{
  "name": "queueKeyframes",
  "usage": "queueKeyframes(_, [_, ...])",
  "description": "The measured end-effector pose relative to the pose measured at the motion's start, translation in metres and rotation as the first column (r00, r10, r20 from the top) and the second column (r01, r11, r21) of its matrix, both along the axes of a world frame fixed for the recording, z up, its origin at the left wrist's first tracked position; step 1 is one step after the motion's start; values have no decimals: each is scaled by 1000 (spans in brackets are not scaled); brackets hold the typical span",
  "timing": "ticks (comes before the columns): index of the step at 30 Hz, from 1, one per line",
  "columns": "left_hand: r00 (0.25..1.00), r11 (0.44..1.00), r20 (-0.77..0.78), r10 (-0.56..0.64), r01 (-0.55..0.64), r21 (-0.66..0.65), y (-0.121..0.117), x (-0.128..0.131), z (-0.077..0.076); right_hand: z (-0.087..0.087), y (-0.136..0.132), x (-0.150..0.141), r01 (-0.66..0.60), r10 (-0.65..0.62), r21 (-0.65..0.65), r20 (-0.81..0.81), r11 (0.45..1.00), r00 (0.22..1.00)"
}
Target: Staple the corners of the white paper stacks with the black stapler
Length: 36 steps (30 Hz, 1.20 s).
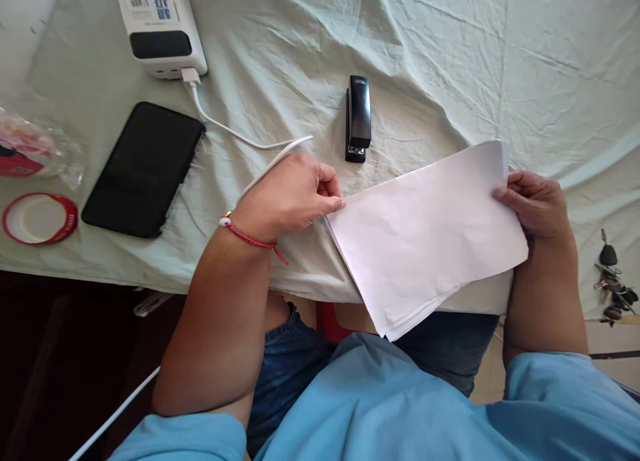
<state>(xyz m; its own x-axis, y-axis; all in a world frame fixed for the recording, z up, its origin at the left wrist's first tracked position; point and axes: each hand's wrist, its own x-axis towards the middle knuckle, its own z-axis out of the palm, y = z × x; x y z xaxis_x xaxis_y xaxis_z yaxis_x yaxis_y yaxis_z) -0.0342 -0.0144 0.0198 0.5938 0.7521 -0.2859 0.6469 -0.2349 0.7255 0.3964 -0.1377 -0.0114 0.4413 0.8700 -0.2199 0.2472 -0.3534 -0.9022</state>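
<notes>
A small stack of white paper sheets (430, 228) is held over the table's near edge, tilted, its lower corners slightly fanned apart. My left hand (295, 191) pinches the left edge near the upper corner between thumb and fingers. On the opposite side my right hand (537, 201) grips the right edge, thumb on top and fingers behind. Beyond the paper lies a black stapler (359, 118), apart from both hands. A white cable (270, 160) passes by my left wrist, which wears a red braided bracelet (253, 239).
A white power bank (165, 41) with the cable plugged in stands at the far left. Nearer are a black phone (143, 168), a red-and-white tape roll (40, 218) and a plastic-wrapped pink package (30, 144). Keys (614, 281) lie at the right. A pale wrinkled cloth (450, 54) covers the table.
</notes>
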Motion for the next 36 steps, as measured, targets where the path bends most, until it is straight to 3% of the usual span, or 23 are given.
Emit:
queueKeyframes(9, [996,997,-64,-66,63,-36,1,2,-4,-1,-1,1,-16,16,5,9,1000,1000])
queueKeyframes(22, [997,998,37,-63,64,-22,-1,4,-6,-2,1,2,12,-12,23,3,1000,1000])
queueKeyframes(28, [990,989,16,-137,138,-46,-3,10,-6,0,0,0,39,-39,15,18,999,999])
queueKeyframes(36, [997,1000,74,-20,21,-16,-7,13,-6,-3,6,0,196,-195,215,-27,957,980])
